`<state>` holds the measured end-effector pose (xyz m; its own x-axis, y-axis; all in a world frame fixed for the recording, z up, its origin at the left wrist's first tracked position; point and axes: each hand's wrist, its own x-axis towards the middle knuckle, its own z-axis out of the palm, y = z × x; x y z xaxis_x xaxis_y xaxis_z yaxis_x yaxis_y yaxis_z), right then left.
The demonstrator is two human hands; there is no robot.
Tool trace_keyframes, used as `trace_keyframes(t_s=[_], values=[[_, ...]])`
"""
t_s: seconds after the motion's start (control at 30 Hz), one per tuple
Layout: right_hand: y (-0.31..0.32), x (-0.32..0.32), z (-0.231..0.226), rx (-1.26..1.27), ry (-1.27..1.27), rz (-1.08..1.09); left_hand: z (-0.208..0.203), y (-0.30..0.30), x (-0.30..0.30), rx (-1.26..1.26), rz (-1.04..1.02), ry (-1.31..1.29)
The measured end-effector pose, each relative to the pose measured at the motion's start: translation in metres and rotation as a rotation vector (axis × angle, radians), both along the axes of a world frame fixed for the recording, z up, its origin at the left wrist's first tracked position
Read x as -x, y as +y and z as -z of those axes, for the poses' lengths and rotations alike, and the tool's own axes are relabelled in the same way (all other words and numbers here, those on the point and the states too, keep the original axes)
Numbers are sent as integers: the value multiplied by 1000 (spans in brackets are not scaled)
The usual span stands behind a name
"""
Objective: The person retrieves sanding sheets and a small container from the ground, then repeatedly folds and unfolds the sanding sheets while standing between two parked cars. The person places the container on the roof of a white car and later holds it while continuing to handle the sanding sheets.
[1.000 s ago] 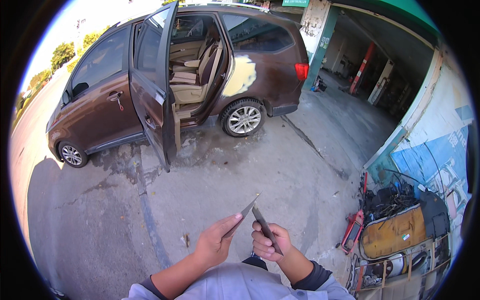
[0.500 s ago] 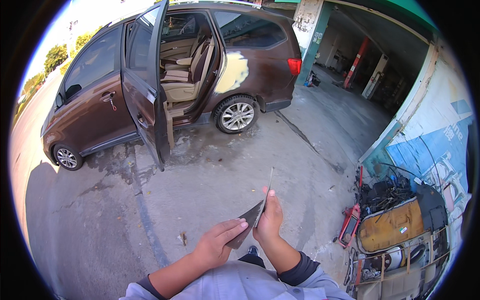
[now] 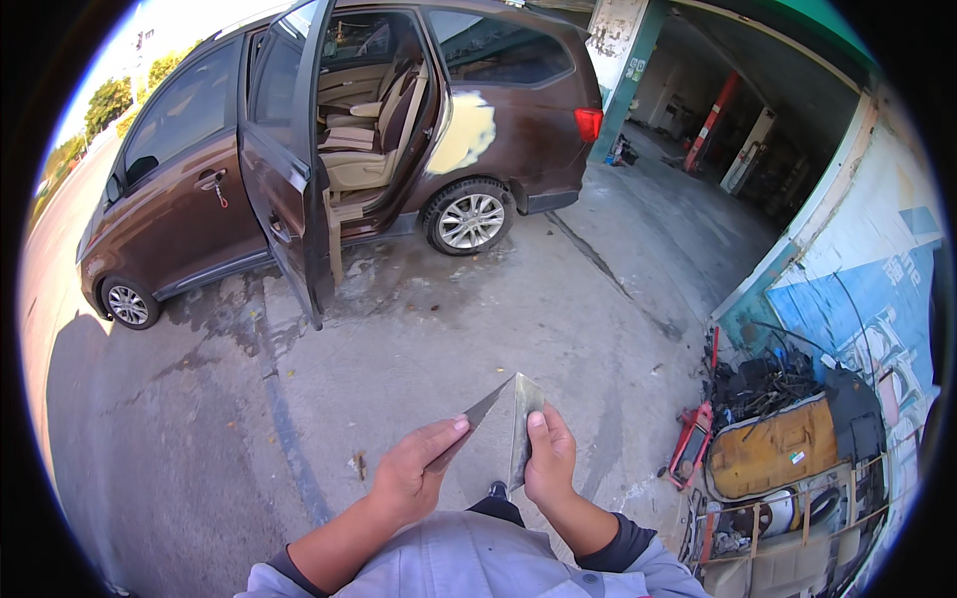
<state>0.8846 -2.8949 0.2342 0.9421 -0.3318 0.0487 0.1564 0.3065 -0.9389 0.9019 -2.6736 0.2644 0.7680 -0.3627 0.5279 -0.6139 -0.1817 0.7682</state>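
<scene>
My left hand [image 3: 407, 478] is closed on a thin, dark, flat plate [image 3: 473, 427], which looks like a putty spreader. A second thin plate, pale grey with a worn face [image 3: 522, 424], is pinched upright between the thumb and fingers of my right hand [image 3: 551, 460]. It too looks like a putty spreader. At their far tips the two plates meet or nearly meet, spreading apart toward me. Ahead stands a brown car [image 3: 189, 214] with a pale yellow filler patch [image 3: 465, 135] above its rear wheel [image 3: 469, 219].
The car's rear side door [image 3: 284, 189] stands open toward me. To the right are a red floor jack [image 3: 690, 448], a brown padded panel [image 3: 773, 453] and piled car parts [image 3: 768, 384] beside a painted wall [image 3: 847, 289]. Behind is a garage opening [image 3: 738, 110] with a red post [image 3: 713, 120].
The plates have turned from crossing each other to a peak joined near the top. My left hand has moved slightly up and left; the right hand has shifted slightly right and down.
</scene>
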Motion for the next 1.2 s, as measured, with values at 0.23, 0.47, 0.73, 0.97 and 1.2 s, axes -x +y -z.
trace_keyframes(t_s=[0.23, 0.47, 0.73, 0.97, 1.2], values=[[21, -2, 6, -113, 26, -8, 4, -9, 4, -33, 157, -33], [19, 36, 18, -23, 120, -176, 1, -2, 5, 41, 114, 79], [-25, 39, -6, -822, 38, -891, 0, -5, 6, 91, 73, -5], [-32, 43, 7, -844, 326, -885, -2, -4, 4, 61, 100, -96], [-20, 24, -18, 57, -290, 304, -6, -2, 5, 3, 53, -62]])
